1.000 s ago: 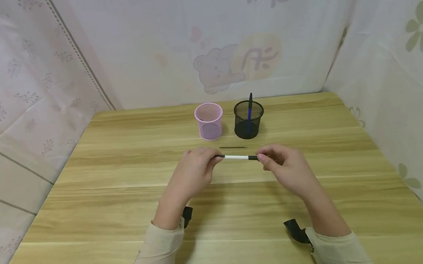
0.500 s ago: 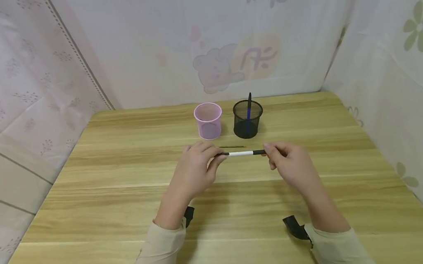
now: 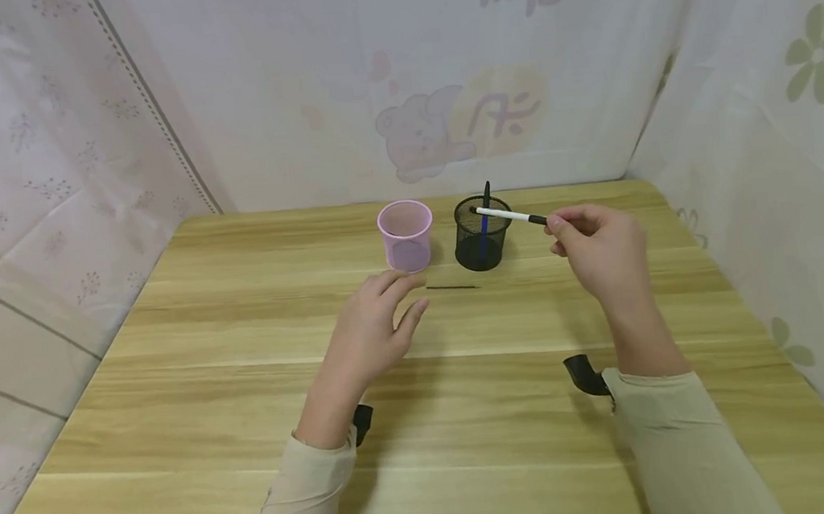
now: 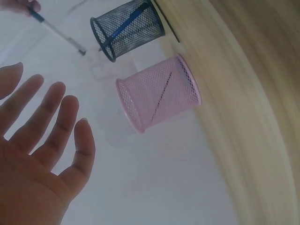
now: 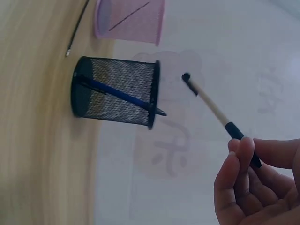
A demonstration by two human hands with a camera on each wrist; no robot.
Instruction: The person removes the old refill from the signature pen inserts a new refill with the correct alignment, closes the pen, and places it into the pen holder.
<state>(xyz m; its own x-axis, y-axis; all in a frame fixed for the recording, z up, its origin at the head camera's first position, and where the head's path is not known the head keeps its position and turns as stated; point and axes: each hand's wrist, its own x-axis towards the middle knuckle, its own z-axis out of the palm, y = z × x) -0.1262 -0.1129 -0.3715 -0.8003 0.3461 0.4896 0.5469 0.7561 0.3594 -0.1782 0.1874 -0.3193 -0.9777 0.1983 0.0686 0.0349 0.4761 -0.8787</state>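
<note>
My right hand (image 3: 603, 250) pinches a white pen (image 3: 506, 214) by its black grip end, the clip end pointing left over the rim of the black mesh pen holder (image 3: 469, 248). In the right wrist view the pen (image 5: 212, 104) stands apart from that holder. A blue pen (image 5: 123, 97) leans inside the black holder, its tip poking out above the rim. My left hand (image 3: 370, 329) holds nothing; its fingers are spread over the table, near a thin dark refill (image 3: 452, 288) lying there. The left wrist view shows the bare palm of this hand (image 4: 40, 154).
A pink mesh pen holder (image 3: 409, 253) stands left of the black one; a thin dark stick (image 4: 162, 96) shows inside it. Behind the wooden table (image 3: 192, 323) hangs a printed cloth (image 3: 283, 98), with more cloth at both sides.
My left hand has let go of the white pen. My right hand has carried it up, forward and right, to the black holder's rim. The blue pen and refill stay put.
</note>
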